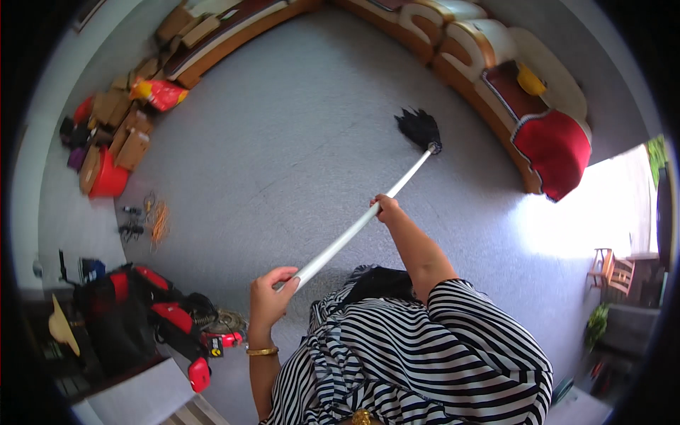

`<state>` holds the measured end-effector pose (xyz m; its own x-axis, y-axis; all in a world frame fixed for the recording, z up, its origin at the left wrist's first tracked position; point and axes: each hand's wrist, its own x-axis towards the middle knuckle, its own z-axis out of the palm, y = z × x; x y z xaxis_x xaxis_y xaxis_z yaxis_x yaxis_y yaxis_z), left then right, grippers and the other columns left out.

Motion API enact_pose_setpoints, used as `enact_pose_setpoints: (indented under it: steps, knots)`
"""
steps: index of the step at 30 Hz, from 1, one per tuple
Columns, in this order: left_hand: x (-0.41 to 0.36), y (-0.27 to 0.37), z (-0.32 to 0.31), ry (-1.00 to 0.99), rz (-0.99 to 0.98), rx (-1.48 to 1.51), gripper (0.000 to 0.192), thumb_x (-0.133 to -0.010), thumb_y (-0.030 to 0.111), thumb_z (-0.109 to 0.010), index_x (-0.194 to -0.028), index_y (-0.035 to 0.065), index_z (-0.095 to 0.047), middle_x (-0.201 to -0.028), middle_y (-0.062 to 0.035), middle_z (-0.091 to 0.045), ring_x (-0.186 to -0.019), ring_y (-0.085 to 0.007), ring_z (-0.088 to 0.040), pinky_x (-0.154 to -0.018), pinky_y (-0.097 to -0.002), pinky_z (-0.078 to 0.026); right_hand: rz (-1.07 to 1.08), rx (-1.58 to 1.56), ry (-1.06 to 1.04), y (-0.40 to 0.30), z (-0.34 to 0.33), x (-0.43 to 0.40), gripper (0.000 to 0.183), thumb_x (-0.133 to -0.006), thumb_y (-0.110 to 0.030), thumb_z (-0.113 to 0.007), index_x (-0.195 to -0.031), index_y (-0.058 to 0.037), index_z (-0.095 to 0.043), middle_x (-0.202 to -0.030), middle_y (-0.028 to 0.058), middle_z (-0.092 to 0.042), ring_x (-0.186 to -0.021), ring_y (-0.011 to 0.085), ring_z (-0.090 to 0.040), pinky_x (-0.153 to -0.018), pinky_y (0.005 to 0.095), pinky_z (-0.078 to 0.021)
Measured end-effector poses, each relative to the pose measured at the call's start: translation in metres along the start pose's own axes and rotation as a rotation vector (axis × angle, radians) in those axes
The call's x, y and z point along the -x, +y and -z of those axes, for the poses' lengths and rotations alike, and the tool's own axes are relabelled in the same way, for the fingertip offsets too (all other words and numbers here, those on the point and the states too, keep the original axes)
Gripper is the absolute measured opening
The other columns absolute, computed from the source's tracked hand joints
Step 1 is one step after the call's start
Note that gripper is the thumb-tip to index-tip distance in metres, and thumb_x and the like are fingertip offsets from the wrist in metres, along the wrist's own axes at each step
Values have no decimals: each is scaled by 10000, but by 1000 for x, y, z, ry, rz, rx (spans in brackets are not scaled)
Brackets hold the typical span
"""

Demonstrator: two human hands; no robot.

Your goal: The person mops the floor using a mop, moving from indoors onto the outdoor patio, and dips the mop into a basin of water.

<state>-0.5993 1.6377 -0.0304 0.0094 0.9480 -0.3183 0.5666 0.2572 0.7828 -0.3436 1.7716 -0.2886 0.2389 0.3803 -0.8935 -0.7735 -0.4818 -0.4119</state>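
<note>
A mop with a long white pole (340, 241) slants from my body up and to the right across the grey floor (297, 143). Its dark strand head (418, 129) lies spread on the floor, short of the wooden sofa base. At the pole's upper end, my left hand (271, 295) has its thumb and fingers around the tip; a gold bangle circles that wrist. Farther down the shaft, my right hand (384, 207) is closed around it, that arm stretched forward.
Along the right runs a sofa with a red cover (555, 149) and a yellow item (530, 79). Cardboard boxes (114, 106), a red bucket (109, 175) and orange cord (159, 223) lie left. A red-and-black machine (127, 303) stands near my left. A wooden chair (611, 271) is at right.
</note>
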Motion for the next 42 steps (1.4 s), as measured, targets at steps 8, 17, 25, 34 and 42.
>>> enact_pose_setpoints:
  steps: [8,17,25,34,42]
  knots:
    - [-46,3,-19,-283,-248,-49,206,-639,116,-550,-830,36,-545,-611,-41,-557,-316,-65,-395,-274,-188,-289,8,-280,215,-10,88,-4,162,-697,9,-394,-854,15,-352,-612,116,-424,-484,196,-452,-440,287,-424]
    - [-68,2,28,-494,-589,-497,277,-627,123,-560,-892,47,-529,-589,-74,-553,-482,-113,-513,-468,-228,-406,-139,-446,447,18,72,9,84,-680,-53,-374,-761,-35,-381,-616,99,-402,-495,177,-426,-455,289,-404]
    - [-56,-53,151,-435,-45,-264,332,-619,75,-544,-932,-22,-492,-638,-83,-551,-557,-105,-528,-481,-222,-409,88,347,57,139,-29,-55,144,-683,-39,-371,-811,8,-417,-652,156,-457,-543,239,-478,-486,374,-401]
    - [-54,-52,245,216,-216,-115,228,-761,122,-395,-967,61,-472,-537,-23,-438,-334,-68,-357,-204,-170,-237,-311,-268,-2,146,-141,103,168,-733,-35,-372,-890,22,-351,-642,134,-464,-516,214,-506,-451,325,-460]
    - [-73,-26,205,242,-458,-112,190,-764,60,-392,-912,9,-499,-574,0,-449,-466,-42,-388,-417,-170,-281,-245,-280,23,100,-93,120,209,-726,-14,-392,-918,52,-341,-683,138,-484,-543,201,-527,-496,307,-481]
